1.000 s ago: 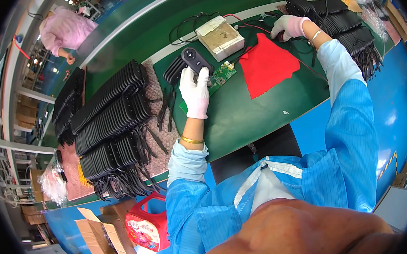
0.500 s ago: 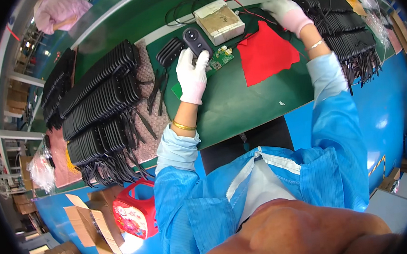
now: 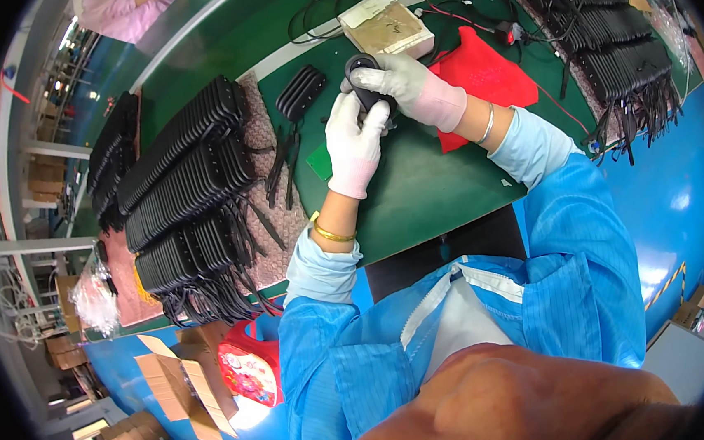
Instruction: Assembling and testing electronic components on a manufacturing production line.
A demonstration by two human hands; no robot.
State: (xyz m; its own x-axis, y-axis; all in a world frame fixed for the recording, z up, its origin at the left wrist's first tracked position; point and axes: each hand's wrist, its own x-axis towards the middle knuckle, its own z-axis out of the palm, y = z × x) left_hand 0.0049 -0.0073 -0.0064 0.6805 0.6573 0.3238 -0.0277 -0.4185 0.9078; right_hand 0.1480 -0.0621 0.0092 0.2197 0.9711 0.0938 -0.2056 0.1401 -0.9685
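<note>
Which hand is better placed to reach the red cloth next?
Probably the right hand: it's nearer the red cloth. The left hand is farther left. Both are on the black device, so the left would have to hold it alone.

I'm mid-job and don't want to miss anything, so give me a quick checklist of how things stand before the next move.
1. Left hand on the black handheld device: ok, its fingers grip the lower part.
2. Right hand on the device: ok, at the upper part.
3. Device's surface in clear view: not ok, gloved fingers cover much of it.
4. Green circuit board in full view: not ok, only part shows beside the left hand.
5. Right forearm off the red cloth: cannot tell, they overlap in this view.
6. Small black stack clear of the left hand: ok, a gap shows.
</note>
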